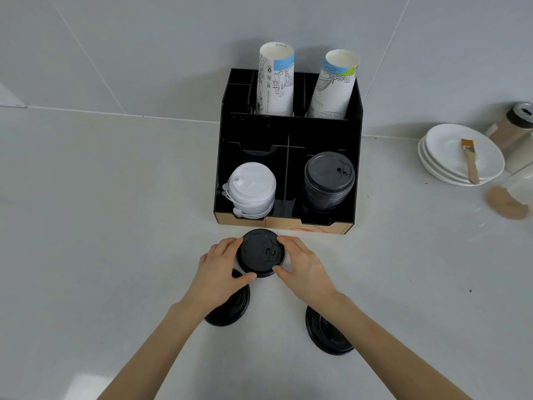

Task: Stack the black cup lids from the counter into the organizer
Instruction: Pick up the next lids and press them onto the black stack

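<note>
A black cup lid point(261, 252) sits just in front of the black organizer point(288, 131), gripped on its left rim by my left hand point(220, 269) and on its right rim by my right hand point(302, 265). Two more black lids lie on the counter: one point(233, 308) partly under my left wrist, one point(328, 332) partly under my right forearm. In the organizer's front right compartment stands a stack of black lids point(327, 181). The front left compartment holds a stack of white lids point(251, 190).
Two stacks of paper cups point(275, 79) point(334, 85) stand in the organizer's back compartments. At the right are stacked white plates point(450, 157) with a brush point(470, 160) on top, a jar point(513, 128) and a glass container point(510, 197). A tiled wall runs behind.
</note>
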